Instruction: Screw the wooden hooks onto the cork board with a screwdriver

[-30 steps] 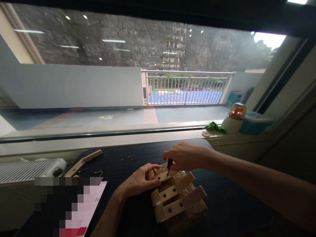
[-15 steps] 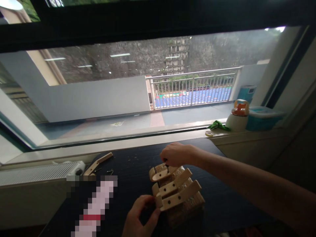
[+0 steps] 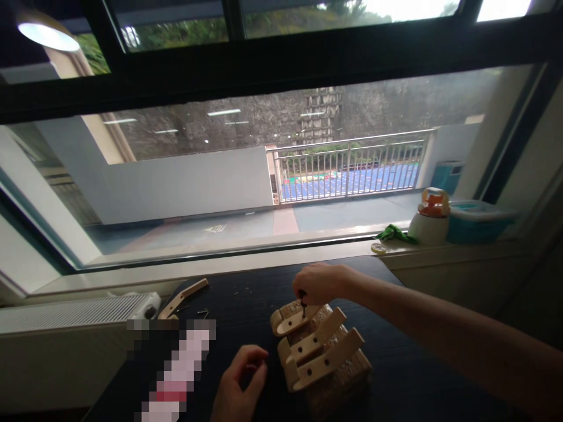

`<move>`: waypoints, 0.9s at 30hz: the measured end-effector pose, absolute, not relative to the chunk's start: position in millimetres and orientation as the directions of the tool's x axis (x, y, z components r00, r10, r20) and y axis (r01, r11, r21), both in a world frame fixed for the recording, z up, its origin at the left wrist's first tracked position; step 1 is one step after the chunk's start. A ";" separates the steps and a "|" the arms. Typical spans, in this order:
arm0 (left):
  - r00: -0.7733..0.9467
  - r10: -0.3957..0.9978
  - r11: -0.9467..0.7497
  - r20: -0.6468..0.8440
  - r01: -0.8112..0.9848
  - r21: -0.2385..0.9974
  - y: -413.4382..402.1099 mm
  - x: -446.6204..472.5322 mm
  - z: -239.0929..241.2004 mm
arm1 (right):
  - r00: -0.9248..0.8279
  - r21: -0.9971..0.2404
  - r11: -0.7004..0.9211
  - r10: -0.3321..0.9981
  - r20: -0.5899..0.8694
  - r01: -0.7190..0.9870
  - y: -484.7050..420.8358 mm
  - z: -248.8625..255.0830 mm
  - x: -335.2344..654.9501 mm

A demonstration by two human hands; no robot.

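A wooden assembly point(image 3: 321, 351) of three pale slats screwed onto a rough block stands on the dark table point(image 3: 246, 299). My right hand point(image 3: 321, 282) is closed around a small dark screwdriver point(image 3: 303, 306), its tip on the farthest slat. My left hand point(image 3: 240, 381) hovers low at the near edge, just left of the assembly, fingers loosely curled and apart, holding nothing.
A loose wooden slat point(image 3: 182, 297) and a few small screws point(image 3: 203, 312) lie at the table's far left. A radiator point(image 3: 70, 310) runs under the window. On the sill at right sit a white-and-orange container point(image 3: 430, 218), a teal tub point(image 3: 475, 221) and a green cloth point(image 3: 396, 234).
My left hand left the far slat and dropped back to the near edge, off the assembly. The camera tilted up. My right hand stays on the screwdriver.
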State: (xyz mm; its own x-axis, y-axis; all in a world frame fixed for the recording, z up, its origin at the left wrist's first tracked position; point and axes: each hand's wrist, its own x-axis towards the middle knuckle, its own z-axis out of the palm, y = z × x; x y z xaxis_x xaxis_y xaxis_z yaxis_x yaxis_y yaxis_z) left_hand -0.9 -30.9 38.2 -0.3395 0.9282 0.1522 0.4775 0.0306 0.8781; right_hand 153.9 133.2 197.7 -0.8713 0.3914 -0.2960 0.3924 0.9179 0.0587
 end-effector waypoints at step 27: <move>0.007 0.972 -0.221 0.237 0.389 0.894 61.5 -6.6 14.5 | -0.902 0.094 0.925 0.380 -0.205 0.369 154.5 179.9 152.9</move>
State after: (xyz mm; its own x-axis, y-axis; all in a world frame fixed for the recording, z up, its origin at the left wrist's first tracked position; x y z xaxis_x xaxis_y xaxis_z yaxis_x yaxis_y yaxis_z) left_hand -6.6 61.5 14.5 0.0075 0.9715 0.2368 0.3888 -0.2210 0.8945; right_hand 152.9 154.5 179.9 -0.9018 0.3803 -0.2052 0.3685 0.9248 0.0943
